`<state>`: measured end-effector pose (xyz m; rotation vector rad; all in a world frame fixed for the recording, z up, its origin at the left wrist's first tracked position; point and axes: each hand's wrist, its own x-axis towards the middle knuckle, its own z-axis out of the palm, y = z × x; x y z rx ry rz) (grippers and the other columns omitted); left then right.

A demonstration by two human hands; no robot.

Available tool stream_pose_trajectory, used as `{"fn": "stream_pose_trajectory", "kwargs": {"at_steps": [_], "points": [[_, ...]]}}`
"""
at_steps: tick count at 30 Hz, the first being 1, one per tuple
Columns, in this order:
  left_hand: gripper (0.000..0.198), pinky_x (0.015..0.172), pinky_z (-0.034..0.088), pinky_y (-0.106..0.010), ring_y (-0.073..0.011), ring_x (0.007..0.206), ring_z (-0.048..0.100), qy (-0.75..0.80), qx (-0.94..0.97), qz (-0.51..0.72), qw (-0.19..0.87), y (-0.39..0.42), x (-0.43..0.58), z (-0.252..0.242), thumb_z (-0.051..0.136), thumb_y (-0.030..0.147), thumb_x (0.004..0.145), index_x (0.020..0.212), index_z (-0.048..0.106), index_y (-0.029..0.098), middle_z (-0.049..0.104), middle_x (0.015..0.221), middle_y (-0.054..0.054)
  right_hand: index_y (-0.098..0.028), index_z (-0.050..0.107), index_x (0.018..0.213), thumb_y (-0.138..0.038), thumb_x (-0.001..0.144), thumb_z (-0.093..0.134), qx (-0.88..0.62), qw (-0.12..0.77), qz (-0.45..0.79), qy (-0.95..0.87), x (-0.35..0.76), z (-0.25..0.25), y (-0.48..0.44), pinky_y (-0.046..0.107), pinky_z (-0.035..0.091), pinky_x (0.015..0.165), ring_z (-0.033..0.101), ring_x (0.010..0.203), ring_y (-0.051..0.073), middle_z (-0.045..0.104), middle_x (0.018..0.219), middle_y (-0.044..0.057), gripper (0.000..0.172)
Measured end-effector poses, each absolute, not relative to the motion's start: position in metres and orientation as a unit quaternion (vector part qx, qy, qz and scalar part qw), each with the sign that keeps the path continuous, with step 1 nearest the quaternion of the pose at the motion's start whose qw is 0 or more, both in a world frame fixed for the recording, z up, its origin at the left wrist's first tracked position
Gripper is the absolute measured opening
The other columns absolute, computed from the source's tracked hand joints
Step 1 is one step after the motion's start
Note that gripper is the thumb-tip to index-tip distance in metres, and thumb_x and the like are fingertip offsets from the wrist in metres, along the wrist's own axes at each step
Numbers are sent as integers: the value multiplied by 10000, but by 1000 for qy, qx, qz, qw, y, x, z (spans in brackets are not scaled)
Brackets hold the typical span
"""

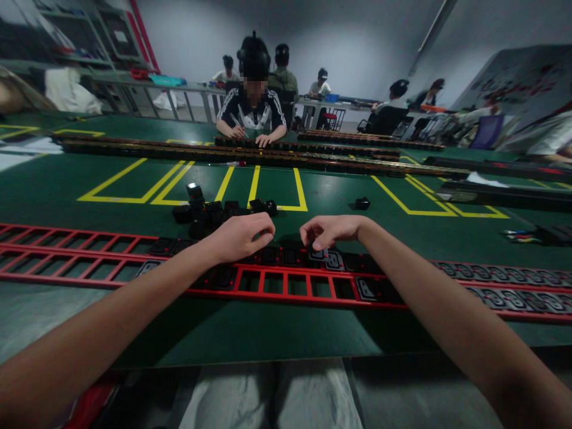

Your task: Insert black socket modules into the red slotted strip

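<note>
A long red two-row slotted frame (286, 271) lies across the table before me, some slots filled with black modules that look like power sockets and others bare. My right hand (330, 229) is closed over the far row, thumb and fingers on a grey-faced socket module (319, 254). Beside it sits another grey-faced socket module (334, 260). Over the far row to the left, my left hand (248, 234) has its fingers curled inward; whatever they may hold is hidden. Just beyond that hand lies a pile of loose black modules (212, 210).
A single black module (361, 204) lies right of centre. Yellow tape outlines (286, 208) mark the green table (330, 185). Long dark strips (268, 156) run across its far part. Wires (521, 237) lie at the right. A co-worker (252, 107) sits opposite, with others behind.
</note>
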<state>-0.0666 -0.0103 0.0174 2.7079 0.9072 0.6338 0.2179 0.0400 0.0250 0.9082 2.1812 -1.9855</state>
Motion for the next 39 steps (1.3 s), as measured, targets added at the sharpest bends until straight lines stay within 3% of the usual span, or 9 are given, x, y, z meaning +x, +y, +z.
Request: {"fn": "stream_pose_trajectory", "kwargs": {"at_steps": [14,27,39], "points": [[135,800,469,-302,-157,858,589,302,927,197,106,-12,-65,19,469,246,958,929,586,184,623,944,-30,-145,598,923,-546,632,832,301,41,-604,737,211,27,37,214,271,494,441,588,78,564,729,-38,548],[150,804,468,-314,-163,870,586,299,930,181,110,-12,-65,19,456,259,970,939,581,182,616,958,-34,-149,616,899,-510,644,840,293,29,-586,755,206,27,33,226,323,538,479,609,90,593,722,-36,495],[159,812,465,-310,-163,879,588,301,931,170,117,-12,-65,19,449,264,972,945,581,180,618,960,-36,-131,643,853,-484,753,761,306,29,-587,749,206,27,32,224,293,518,454,589,83,580,710,-22,386]]}}
